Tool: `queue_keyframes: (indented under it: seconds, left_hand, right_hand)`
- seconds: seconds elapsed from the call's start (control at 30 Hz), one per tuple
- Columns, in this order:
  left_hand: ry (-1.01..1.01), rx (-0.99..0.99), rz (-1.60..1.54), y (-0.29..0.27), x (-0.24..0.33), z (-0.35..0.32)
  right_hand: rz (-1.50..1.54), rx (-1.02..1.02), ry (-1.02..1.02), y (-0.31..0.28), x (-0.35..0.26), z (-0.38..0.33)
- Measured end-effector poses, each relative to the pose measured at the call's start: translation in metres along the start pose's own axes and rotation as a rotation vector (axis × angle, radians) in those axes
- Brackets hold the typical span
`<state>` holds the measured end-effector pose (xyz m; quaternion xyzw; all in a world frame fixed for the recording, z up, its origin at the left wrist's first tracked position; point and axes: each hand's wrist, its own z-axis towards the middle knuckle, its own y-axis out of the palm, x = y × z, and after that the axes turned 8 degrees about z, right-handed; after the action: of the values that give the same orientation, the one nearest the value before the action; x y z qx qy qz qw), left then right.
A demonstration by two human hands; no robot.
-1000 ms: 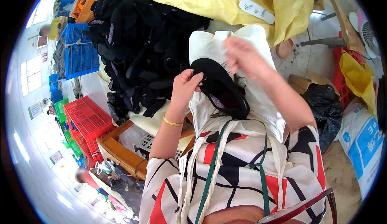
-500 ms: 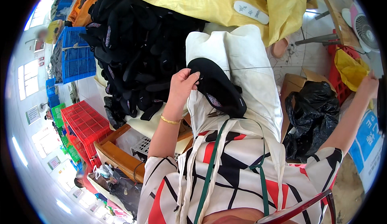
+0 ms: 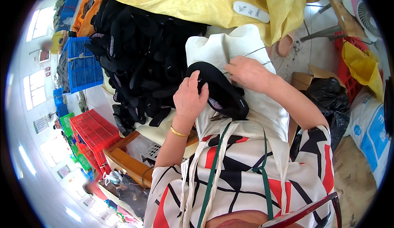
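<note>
Black shoe upper (image 3: pixel 219 90) held on white cloth (image 3: pixel 262 105) over the lap.
Its long axis slants from upper left to lower right; left hand (image 3: pixel 189 98) grips its near edge, right hand (image 3: pixel 246 73) pinches thread (image 3: pixel 254 52) beside it.

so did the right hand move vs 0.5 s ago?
Yes. The right hand has come back in from the far right, near the black bag, to the white cloth beside the black shoe piece held by the left hand.
</note>
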<state>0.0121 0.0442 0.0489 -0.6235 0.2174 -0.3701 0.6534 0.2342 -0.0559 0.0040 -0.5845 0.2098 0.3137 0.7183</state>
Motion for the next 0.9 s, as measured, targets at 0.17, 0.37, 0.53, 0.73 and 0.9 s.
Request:
queue_keyframes:
  seconds: [0.17,0.37,0.53,0.73,0.9]
  left_hand:
    - [-0.124,-0.025,-0.042,0.01,0.001,-0.003]
    - [-0.223,-0.113,-0.132,0.018,-0.002,-0.001]
    - [-0.175,-0.087,-0.154,0.02,-0.003,0.002]
    - [-0.08,-0.068,-0.116,0.022,-0.013,0.007]
    - [0.183,0.06,-0.078,0.008,-0.012,0.026]
  right_hand:
    - [-0.254,-0.012,-0.048,0.019,0.018,0.026]
    - [0.651,0.634,0.412,0.021,-0.008,0.069]
    - [1.888,0.582,0.555,0.048,-0.032,0.082]
    - [1.875,0.55,0.589,-0.005,-0.094,0.071]
    - [1.853,0.654,0.48,-0.021,-0.091,0.046]
